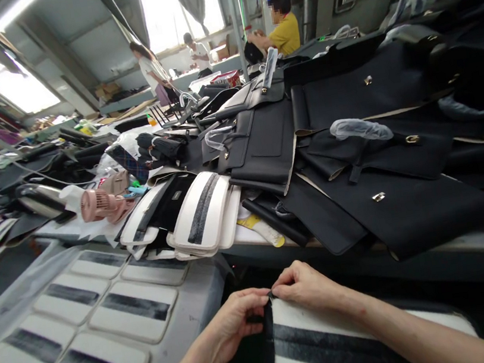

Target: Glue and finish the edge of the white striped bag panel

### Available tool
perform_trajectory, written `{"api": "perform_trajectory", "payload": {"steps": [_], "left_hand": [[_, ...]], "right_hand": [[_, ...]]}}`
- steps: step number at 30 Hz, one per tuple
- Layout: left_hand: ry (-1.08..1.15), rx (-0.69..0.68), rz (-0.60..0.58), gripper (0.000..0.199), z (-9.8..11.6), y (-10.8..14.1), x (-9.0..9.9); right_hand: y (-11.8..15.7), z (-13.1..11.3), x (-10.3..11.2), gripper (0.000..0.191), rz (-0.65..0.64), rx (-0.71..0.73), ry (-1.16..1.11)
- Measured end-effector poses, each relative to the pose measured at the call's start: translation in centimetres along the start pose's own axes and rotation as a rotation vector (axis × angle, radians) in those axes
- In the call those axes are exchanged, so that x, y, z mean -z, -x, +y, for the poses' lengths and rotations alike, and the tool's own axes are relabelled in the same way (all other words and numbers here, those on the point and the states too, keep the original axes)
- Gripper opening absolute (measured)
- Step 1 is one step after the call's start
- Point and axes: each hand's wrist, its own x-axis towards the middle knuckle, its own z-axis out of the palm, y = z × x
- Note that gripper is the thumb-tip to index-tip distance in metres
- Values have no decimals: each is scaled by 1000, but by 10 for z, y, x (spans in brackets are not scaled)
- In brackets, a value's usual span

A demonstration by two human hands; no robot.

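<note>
A white panel with a wide black stripe lies low in the view, with black material along its left and far edges. At its far left corner my left hand pinches the black edging between thumb and fingers. My right hand grips the same corner from the right, its fingertips almost touching those of my left hand. The right forearm crosses over the panel and hides part of it.
Striped white panels lie on a grey surface at the left. Ahead are a stack of white panels, a pink fan and black leather bag pieces. People work in the background, one in a yellow shirt.
</note>
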Motion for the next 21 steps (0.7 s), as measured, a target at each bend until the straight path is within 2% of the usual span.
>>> {"api": "perform_trajectory", "payload": {"steps": [7,13,18,21], "left_hand": [[-126,24,38,41,12,1,-8],[-277,-28,113,32,17,-5,-15],[-434,-228,165,23,10,-8,-27],[-531,-384,170,28,-6,-8,-26]], "right_hand": [[0,-3,-1,27,14,4,42],[0,-1,-4,27,20,14,74],[9,-13,-4,24,160,71,206],[32,-15,20,22,223,109,163]]}}
